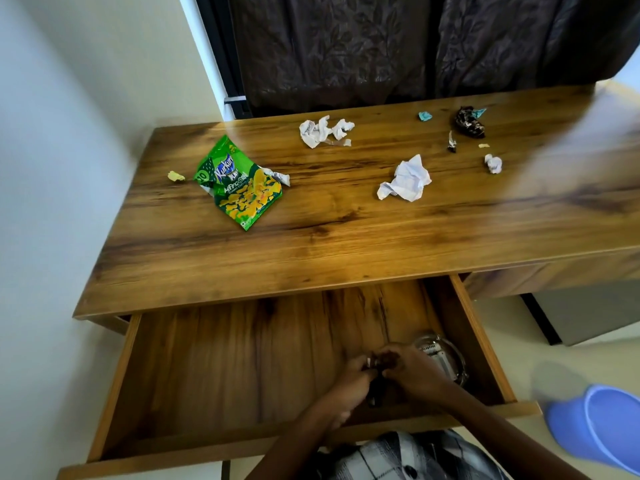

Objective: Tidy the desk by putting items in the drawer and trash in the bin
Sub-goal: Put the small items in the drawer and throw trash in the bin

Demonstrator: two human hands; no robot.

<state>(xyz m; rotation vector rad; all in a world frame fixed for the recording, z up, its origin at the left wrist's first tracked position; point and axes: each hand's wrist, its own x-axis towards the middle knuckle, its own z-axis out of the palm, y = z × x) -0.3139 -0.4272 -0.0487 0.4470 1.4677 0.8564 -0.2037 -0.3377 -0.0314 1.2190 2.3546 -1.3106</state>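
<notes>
Head view: drawer (214,362) pulled open, lower frame. Left hand (349,377) and right hand (412,370) meet inside it, both curled round a small dark object (375,393), too blurred to identify. Glass ashtray (445,356) just beside. On desk (346,244): green snack packet (239,185), crumpled paper (405,180). Both likely light, soft; pinch anywhere. Blue bin (595,424) lower right.

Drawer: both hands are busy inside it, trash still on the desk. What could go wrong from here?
1. Both hands, left and right, pinch a small dark item right beside the glass dish in the drawer; a bump could knock it.
2. The bin sits low at the right, so the chip bag and crumpled papers may drop in transit.
</notes>
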